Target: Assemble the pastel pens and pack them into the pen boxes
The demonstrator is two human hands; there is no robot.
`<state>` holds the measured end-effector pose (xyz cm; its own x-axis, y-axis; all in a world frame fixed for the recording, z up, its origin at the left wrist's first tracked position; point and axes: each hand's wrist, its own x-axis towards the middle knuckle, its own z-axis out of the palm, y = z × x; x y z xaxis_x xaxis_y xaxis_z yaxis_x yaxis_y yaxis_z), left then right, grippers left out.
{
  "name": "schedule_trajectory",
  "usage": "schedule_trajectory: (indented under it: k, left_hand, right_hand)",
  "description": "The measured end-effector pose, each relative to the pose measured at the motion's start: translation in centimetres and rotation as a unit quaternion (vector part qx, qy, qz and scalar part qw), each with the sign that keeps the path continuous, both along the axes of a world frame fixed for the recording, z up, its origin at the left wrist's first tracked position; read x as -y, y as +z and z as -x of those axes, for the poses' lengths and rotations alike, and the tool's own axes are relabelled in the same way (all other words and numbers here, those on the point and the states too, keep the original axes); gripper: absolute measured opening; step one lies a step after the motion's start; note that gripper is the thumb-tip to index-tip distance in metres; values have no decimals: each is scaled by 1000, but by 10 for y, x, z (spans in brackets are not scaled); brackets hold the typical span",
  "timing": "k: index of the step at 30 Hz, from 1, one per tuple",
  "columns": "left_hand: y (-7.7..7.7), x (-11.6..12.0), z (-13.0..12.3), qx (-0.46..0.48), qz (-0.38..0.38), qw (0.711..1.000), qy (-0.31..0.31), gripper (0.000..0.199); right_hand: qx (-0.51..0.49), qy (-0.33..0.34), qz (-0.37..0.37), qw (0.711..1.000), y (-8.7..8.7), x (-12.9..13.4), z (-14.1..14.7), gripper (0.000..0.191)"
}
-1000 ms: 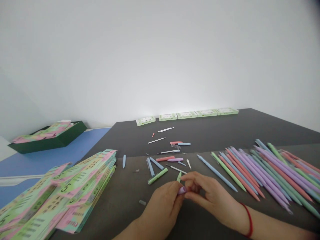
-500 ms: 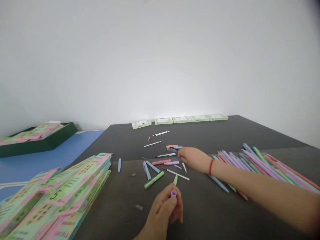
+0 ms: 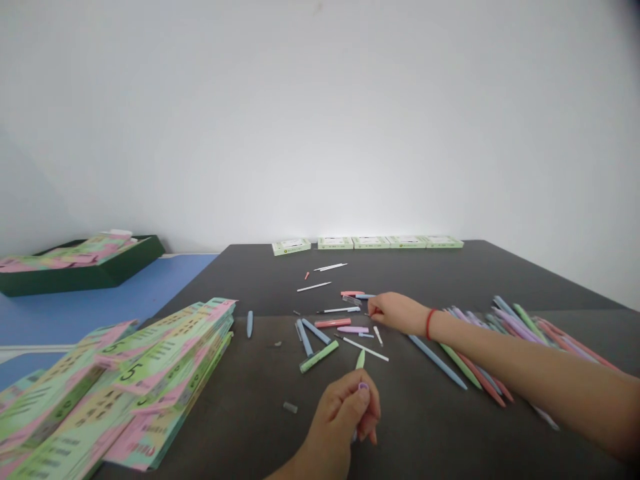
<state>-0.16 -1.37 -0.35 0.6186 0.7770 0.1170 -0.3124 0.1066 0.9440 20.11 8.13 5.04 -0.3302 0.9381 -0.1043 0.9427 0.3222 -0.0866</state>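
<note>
- My left hand (image 3: 350,408) is closed around the purple tube (image 3: 363,387), at the tabletop's (image 3: 240,413) near middle.
- The green tip (image 3: 361,359) is just beyond it.
- My right hand (image 3: 395,312) is low beside pen parts (image 3: 352,301); I cannot tell its grip.
- Flat green boxes (image 3: 371,243) line the tabletop's far edge.

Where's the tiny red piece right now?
Head view, left of centre, far part of the black table: the tiny red piece lies beyond the single white rod, left of the white pair.
</note>
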Motion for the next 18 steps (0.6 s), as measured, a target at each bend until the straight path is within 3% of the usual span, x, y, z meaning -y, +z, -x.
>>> schedule_trajectory:
  k: [4, 8, 12, 18]
  left_hand:
    - [0, -1, 0, 5, -6, 1000, -5, 32]
    - [0, -1, 2, 5, -5, 1000, -4, 32]
    - [0, -1, 3, 4, -5, 1000, -1, 33]
    - [-2, -2, 3, 2, -28, 1000, -4, 31]
  right_hand:
    - [6, 22, 3, 1000, -4, 21, 18, 10]
    - [25, 2, -28, 999, -9, 37, 40, 13]
    - [25, -19, -49, 998, -4, 42, 47, 21]
    - [20, 0, -30, 999, -5, 38, 68, 20]
